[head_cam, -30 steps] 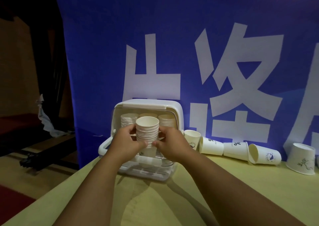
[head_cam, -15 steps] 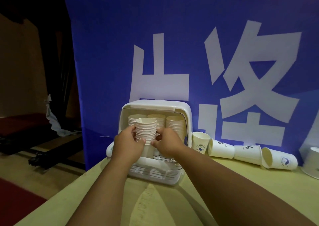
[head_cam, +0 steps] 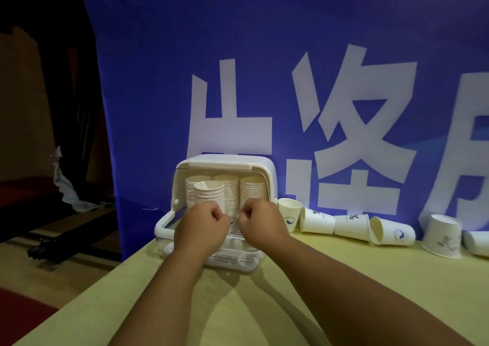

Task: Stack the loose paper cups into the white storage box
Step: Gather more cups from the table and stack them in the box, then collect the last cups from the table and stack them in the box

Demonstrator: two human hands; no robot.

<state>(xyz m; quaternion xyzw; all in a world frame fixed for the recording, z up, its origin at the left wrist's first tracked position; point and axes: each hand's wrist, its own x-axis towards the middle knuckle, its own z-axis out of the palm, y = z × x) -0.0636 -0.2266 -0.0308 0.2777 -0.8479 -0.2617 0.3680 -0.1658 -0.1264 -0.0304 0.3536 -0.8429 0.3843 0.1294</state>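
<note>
A blue banner (head_cam: pixel 264 54) with large white characters fills the upper and right frame, hanging behind a yellow-green table (head_cam: pixel 344 279). A crumpled white cloth (head_cam: pixel 63 184) lies at the dim left edge.

The white storage box (head_cam: pixel 225 161) sits at frame centre on the table, against the banner, with its front open. Inside stand 3 rear stacks (head_cam: pixel 251 189) of paper cups and a front stack (head_cam: pixel 209 195) just ahead of them, left of centre. To the right of the box, along the banner's foot, lie the loose paper cups (head_cam: pixel 350 224): 1 upright cup (head_cam: pixel 289 214) just beside the box, 3 on their sides, then an upside-down cup (head_cam: pixel 440 236), and 1 more cut off by the right edge.

Both forearms reach up from the lower frame and cover the box's lower opening. The left hand (head_cam: pixel 201 226) hides the front stack's base; its fingers are curled tight, and whether they grip the stack cannot be told. The right hand (head_cam: pixel 262 221) is likewise clenched just right of that stack, its hold unclear.
</note>
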